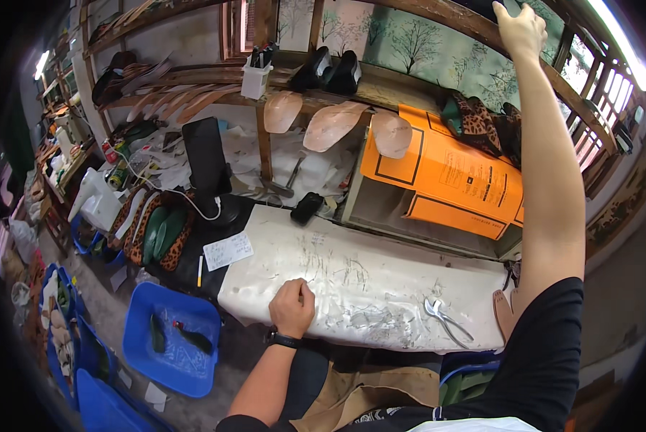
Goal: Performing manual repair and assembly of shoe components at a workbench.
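Note:
My left hand (292, 308) rests as a loose fist on the pale worktop (254, 255), with nothing visible in it. My right arm reaches high, and my right hand (521, 32) is closed on a grey and dark object (508, 9) at the upper wooden shelf (438, 18), cut off by the frame's edge. Silver pliers (441, 313) lie right of my left hand, near a brown shoe piece (501, 317) partly behind my right arm. A paper note (228, 250) and a small black object (306, 208) lie farther back.
Orange card (445, 176) covers a metal box, with leopard-print shoes (467, 126) behind. A phone stand (204, 165) and hammer (287, 183) stand or lie at the back. Black shoes (326, 72) sit on a shelf. A blue bin (172, 374) is on the floor at the left.

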Action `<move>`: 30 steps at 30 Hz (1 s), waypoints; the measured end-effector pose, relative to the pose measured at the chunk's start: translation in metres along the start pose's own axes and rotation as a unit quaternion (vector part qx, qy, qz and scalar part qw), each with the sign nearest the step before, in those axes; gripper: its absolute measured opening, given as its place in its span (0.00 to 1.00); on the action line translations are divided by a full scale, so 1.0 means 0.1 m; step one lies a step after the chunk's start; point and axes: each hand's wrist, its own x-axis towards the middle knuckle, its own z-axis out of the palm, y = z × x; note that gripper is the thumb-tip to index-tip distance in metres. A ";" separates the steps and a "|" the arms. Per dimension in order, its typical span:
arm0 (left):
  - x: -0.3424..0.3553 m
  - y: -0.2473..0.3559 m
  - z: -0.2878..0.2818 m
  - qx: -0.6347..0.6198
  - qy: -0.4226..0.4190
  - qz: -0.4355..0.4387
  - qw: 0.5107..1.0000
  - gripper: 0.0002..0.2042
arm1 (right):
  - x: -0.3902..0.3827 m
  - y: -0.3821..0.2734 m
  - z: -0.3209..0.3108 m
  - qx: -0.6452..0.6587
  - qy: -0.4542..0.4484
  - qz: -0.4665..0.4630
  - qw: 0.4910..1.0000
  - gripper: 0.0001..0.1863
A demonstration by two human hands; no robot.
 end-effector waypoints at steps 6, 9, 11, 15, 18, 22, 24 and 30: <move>0.06 0.02 0.04 -0.006 0.011 -0.003 1.000 0.03 | 0.60 0.68 0.50 0.153 -0.059 0.039 0.986 0.13; 0.02 0.01 -0.03 0.005 0.013 -0.007 1.000 0.03 | 0.46 0.53 0.43 0.244 -0.062 0.031 0.967 0.10; 0.02 0.00 -0.01 0.010 0.017 -0.006 1.000 0.03 | 0.39 0.46 0.11 0.328 -0.076 0.025 0.941 0.08; 0.08 -0.04 0.00 0.064 -0.083 -0.072 0.992 0.07 | -0.06 0.66 -0.92 0.476 -0.106 0.024 0.873 0.05; 0.64 0.40 0.17 -0.426 -0.238 -0.275 0.828 0.19 | -0.67 0.75 -1.48 0.501 -0.167 -0.028 0.849 0.03; 1.10 1.63 0.10 -0.751 -0.351 -0.205 0.521 0.44 | -2.45 0.31 -2.35 0.377 -0.218 -0.308 0.846 0.12; 0.92 1.84 0.20 -0.788 -0.342 -0.258 0.443 0.44 | -3.29 0.32 -2.63 0.287 -0.323 -0.352 0.830 0.11; -0.32 0.92 0.97 -0.797 -0.247 -0.359 0.418 0.42 | -4.81 0.68 -2.66 0.402 -0.492 0.047 0.771 0.20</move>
